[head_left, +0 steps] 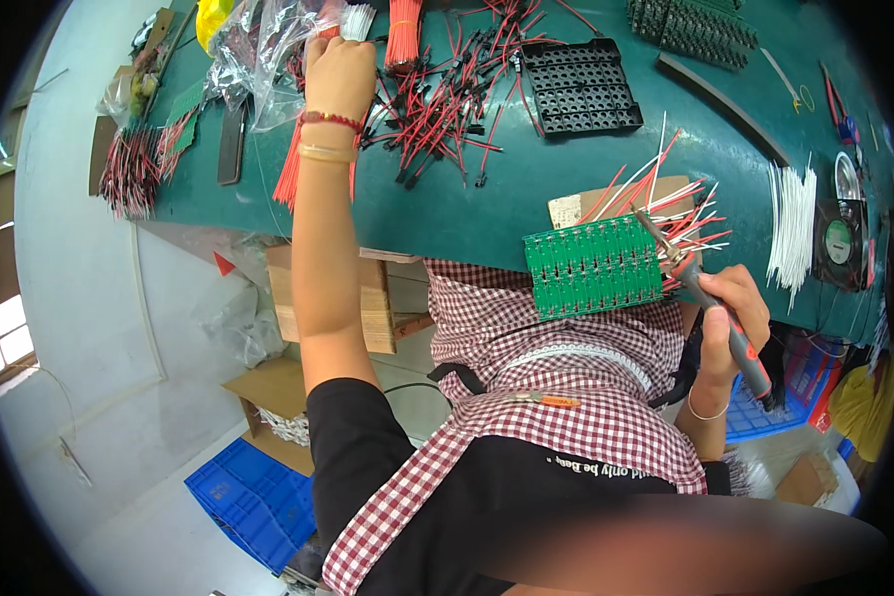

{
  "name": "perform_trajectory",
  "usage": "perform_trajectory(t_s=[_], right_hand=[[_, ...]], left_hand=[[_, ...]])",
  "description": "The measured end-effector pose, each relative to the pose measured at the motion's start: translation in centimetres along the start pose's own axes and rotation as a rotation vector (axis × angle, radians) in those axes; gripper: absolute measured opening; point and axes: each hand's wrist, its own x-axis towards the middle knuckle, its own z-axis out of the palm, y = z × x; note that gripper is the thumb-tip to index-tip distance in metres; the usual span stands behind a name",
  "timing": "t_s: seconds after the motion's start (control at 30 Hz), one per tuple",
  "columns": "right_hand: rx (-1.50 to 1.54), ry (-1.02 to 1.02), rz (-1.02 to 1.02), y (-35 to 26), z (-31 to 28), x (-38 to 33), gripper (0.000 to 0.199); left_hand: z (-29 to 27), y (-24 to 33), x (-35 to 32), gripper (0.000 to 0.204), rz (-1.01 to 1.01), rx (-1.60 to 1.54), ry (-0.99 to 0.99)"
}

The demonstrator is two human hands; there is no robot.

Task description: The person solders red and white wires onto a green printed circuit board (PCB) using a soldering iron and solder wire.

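Left hand (340, 74) stretched far across green bench (487, 199), fingers curled onto bundle of red wires (403, 35) beside clear plastic bags (268, 50). Right hand (730, 318) clenched round soldering iron (715, 308), tip at green circuit board (593, 266) near bench edge, red and white leads (680, 204) already sprouting from it. I judge step as fetching next wire mid-soldering; next move calls for drawing one lead near to board.

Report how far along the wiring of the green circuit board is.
Done: many red and white wires already stick out of the green circuit board along its right side. In hand: the right hand holds a soldering iron with its tip at the board, while the left hand reaches into the pile of loose red-and-black wires. Left: that pile and the bundle of white wires.
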Motion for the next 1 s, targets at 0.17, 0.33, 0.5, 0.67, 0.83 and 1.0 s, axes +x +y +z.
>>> perform_trajectory(t_s=[0.17,0.33,0.5,0.67,0.83,1.0], right_hand=[[0.013,0.016,0.036,0.1,-0.2,-0.1,0.031],[0.024,-0.004,-0.003,-0.3,0.5,0.5,0.031],[0.109,-0.146,0.007,-0.1,1.5,1.2,0.025],[0.092,-0.225,0.000,0.4,1.6,0.9,0.024],[0.048,-0.230,0.004,0.5,1.6,1.1,0.022],[0.072,-0.247,0.000,0.6,1.9,1.4,0.022]], left_hand=[[-0.8,-0.7,-2.1,0.008,0.122,-0.029,0.326],[-6.4,6.3,-5.0,0.009,0.231,-0.640,0.453],[-8.5,16.0,-11.2,0.035,0.295,-1.013,0.301],[-7.5,18.8,-12.5,0.039,0.195,-1.068,0.242],[-7.9,19.6,-11.7,0.041,0.218,-1.027,0.209],[-8.4,19.6,-11.2,0.041,0.248,-0.982,0.183]])
